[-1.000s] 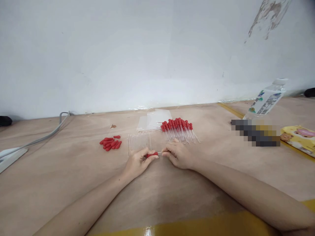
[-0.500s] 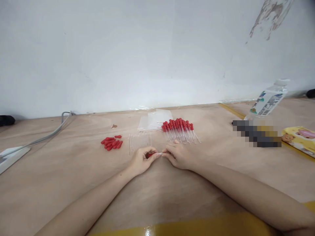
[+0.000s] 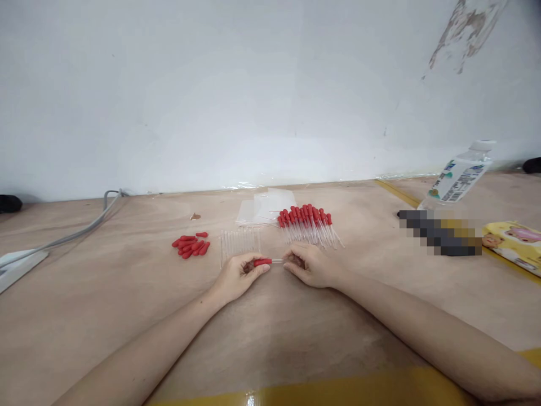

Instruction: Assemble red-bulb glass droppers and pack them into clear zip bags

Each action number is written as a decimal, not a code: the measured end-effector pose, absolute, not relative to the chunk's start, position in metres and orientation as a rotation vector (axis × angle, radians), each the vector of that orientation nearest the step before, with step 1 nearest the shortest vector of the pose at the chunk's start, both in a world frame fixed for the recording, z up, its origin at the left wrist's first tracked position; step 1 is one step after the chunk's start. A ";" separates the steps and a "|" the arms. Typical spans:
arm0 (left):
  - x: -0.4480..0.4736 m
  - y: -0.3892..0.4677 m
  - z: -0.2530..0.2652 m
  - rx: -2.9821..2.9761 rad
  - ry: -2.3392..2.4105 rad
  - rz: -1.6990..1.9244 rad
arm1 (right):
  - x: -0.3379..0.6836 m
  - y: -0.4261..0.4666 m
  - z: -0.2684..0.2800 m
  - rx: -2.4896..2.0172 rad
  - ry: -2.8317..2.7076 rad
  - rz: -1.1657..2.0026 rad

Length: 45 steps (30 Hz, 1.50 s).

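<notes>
Between both hands lies a dropper, its red rubber bulb [image 3: 262,262] to the left and its clear tube [image 3: 276,261] pointing right, with the bulb on the tube's end. My left hand [image 3: 237,277] is closed, thumb and forefinger around the bulb. The fingers of my right hand [image 3: 311,266] curl around the tube's far part and hide its tip. Several loose clear tubes [image 3: 240,241] lie in a row just beyond my left hand. Beyond my right hand is a pile of droppers with red bulbs [image 3: 306,214]. A heap of loose red bulbs [image 3: 192,246] sits to the left.
Behind the tubes lie white translucent sheets [image 3: 270,202]. To the right are a tilted plastic bottle [image 3: 460,175], a pixelated dark item [image 3: 442,232] and a yellow packet [image 3: 513,243]. A grey cable [image 3: 88,226] runs along the left. The wall [image 3: 253,96] closes off the back.
My left thumb and fingers have opened slightly, so more of the red bulb shows. The hands are a little further apart, and more of the tube is visible between them.
</notes>
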<state>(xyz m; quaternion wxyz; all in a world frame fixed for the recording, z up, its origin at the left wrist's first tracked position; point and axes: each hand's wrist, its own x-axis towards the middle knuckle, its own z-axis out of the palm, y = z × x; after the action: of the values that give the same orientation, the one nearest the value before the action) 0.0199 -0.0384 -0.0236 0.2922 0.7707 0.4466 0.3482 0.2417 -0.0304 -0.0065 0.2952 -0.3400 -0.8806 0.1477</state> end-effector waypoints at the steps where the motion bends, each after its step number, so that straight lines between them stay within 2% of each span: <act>1: 0.020 -0.039 -0.023 2.068 1.182 0.941 | 0.243 -0.030 -0.006 -0.903 -2.337 0.401; 12: 0.019 -0.044 -0.016 2.186 1.072 0.864 | 0.244 -0.027 -0.014 -0.775 -2.483 0.239; 18: 0.020 -0.042 -0.020 2.173 1.203 0.952 | 0.245 -0.033 0.004 -0.908 -2.599 -0.067; 22: 0.020 -0.045 -0.020 2.111 1.295 1.035 | 0.254 -0.016 0.013 -1.184 -2.433 0.170; 26: 0.021 -0.047 -0.016 2.292 1.202 0.835 | 0.254 0.016 0.020 -1.570 -1.993 0.362; 32: 0.021 -0.046 -0.013 2.370 1.168 0.756 | 0.235 0.040 0.016 -1.810 -1.859 0.206; 38: 0.021 -0.046 -0.013 2.379 1.166 0.734 | 0.233 0.037 0.010 -2.017 -1.868 0.197; 42: 0.021 -0.044 -0.013 2.382 1.160 0.716 | 0.225 0.029 0.015 -1.931 -1.968 0.060; 45: 0.021 -0.044 -0.012 2.385 1.159 0.718 | 0.207 0.022 0.017 -1.802 -2.087 0.070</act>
<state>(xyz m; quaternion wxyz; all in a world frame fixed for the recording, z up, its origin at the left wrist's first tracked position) 0.0210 -0.0438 -0.0120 0.1960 0.8513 0.4138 0.2562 0.2067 0.0216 0.0172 0.1905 -0.6415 -0.7427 0.0247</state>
